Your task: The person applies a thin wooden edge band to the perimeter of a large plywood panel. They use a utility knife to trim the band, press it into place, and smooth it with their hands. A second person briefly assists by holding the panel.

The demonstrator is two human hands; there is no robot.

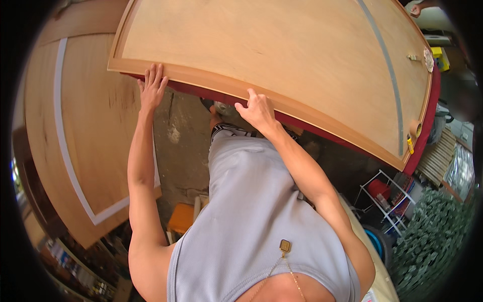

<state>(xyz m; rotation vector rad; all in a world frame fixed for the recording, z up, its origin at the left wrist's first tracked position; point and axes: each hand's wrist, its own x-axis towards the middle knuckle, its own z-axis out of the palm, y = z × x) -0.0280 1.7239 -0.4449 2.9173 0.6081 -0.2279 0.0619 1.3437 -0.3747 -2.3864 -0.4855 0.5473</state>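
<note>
In front of me lies a large pale wooden panel (261,45) with a raised wooden border, on a dark red surface (427,121). My left hand (152,88) rests near the panel's near left corner, its fingers stretched over the border. Farther right along that edge is my right hand (258,108). Its index finger reaches onto the border, the thumb stands apart, and the other fingers look curled and partly hidden. Neither hand shows anything held. A grey strip (387,55) runs across the panel's right part.
Near the right corner sit a yellow cutter (410,144) and a tape roll (417,129). Another wooden panel (85,126) with a white strip stands at left. A white wire rack (385,196) and dark green foliage-like material (427,236) are lower right. Another person's hand (415,10) shows top right.
</note>
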